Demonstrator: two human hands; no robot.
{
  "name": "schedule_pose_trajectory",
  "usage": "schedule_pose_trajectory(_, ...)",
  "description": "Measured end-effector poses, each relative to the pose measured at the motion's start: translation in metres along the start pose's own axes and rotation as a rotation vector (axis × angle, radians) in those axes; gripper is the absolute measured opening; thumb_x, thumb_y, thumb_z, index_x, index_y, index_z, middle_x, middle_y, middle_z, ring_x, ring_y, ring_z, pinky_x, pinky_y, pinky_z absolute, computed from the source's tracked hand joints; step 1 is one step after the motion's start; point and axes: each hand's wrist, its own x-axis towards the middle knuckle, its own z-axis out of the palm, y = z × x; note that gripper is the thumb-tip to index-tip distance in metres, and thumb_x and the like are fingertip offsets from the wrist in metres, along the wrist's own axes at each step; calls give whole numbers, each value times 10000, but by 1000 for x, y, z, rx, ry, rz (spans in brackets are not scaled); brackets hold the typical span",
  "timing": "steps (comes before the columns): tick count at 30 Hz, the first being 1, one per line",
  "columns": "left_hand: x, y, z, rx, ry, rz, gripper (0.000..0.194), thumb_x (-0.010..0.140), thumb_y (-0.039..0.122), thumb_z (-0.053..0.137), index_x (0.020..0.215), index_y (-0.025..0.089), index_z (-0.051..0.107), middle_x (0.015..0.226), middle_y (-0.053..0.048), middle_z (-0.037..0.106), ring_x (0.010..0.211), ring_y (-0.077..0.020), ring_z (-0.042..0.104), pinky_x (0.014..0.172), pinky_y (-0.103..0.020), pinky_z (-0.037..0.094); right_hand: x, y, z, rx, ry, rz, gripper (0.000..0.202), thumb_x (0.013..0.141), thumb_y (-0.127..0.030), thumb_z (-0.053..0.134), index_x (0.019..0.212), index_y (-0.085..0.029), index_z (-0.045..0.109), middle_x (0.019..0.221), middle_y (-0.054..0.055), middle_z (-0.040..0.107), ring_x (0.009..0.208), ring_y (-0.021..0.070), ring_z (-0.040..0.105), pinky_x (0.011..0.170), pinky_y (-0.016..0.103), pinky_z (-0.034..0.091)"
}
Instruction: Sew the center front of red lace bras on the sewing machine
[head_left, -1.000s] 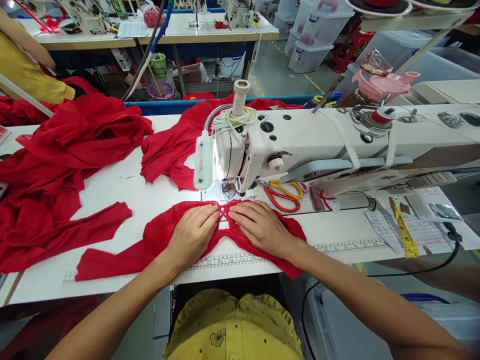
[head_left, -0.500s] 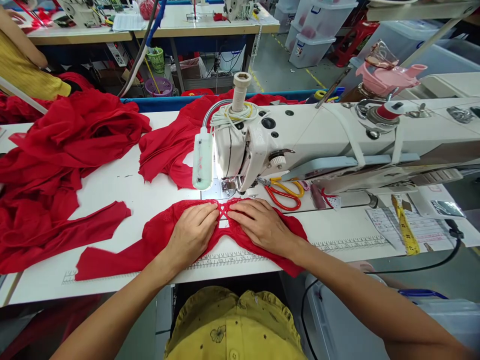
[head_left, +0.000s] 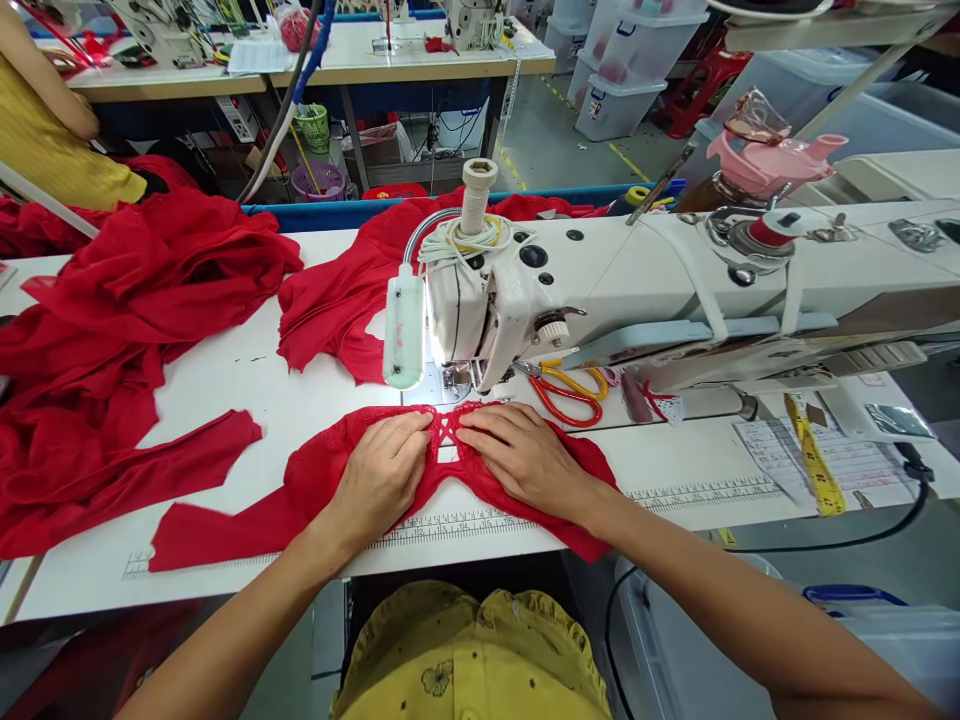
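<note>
A red lace-edged garment piece (head_left: 307, 475) lies spread on the white table in front of the sewing machine (head_left: 525, 290), with a criss-cross strap section at its centre. On the left of that section, my left hand (head_left: 382, 470) grips the fabric, fingers together near the lace edge. My right hand (head_left: 525, 455) grips the other side in the same way, its fingertips beside the crossed straps. The needle area sits just beyond the fabric. Scissors with red and yellow handles (head_left: 570, 395) lie right of the needle.
Heaped red fabric (head_left: 150, 280) covers the left of the table (head_left: 217, 370), and more red fabric (head_left: 337, 290) lies behind the machine head. A tape measure (head_left: 814, 460) rests over papers at right. A person in yellow (head_left: 60, 130) is at the upper left.
Both hands stay on the garment, with the fingertips slightly farther apart and more of the crossed straps showing between them. The camera view has shifted slightly.
</note>
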Motion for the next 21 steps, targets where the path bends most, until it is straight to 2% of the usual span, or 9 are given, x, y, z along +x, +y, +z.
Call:
schedule_pose_trajectory(6,0,0,0,2,-15,-7,206,967,65,490,1142,130,578,1242,-128,672,1178,-257,613,990,-428,528,-2,1,2,6,12,2,315,994,-136,468,1262,-180,626,1316,73,662,1218,237,563,984,415,437)
schedule_pose_trajectory(11,0,-1,0,65,-41,36,355,978,71,471,1306,171,561,1261,-123,647,1156,-257,601,954,-442,535,-1,0,2,-6,11,12,301,998,-149,473,1248,-179,637,1314,78,663,1219,236,564,991,414,442)
schedule_pose_trajectory(14,-1,-2,1,115,-51,63,382,969,74,492,1314,206,590,1269,-130,630,1153,-272,594,935,-459,536,-1,-1,1,-24,1,13,302,1001,-154,474,1255,-179,635,1319,72,658,1221,230,557,1000,406,438)
schedule_pose_trajectory(18,-1,-3,2,133,-44,79,369,969,85,502,1305,197,605,1270,-141,628,1157,-279,587,935,-470,534,-3,2,-2,-121,-54,-10,403,969,-107,482,1337,-224,597,1362,65,629,1250,260,533,1004,436,430)
schedule_pose_trajectory(21,0,-3,1,121,-39,85,353,975,93,497,1293,194,614,1273,-143,628,1158,-279,588,936,-472,535,-6,6,-4,-180,-90,-36,467,927,-56,490,1355,-214,586,1412,70,596,1295,279,500,1051,470,399)
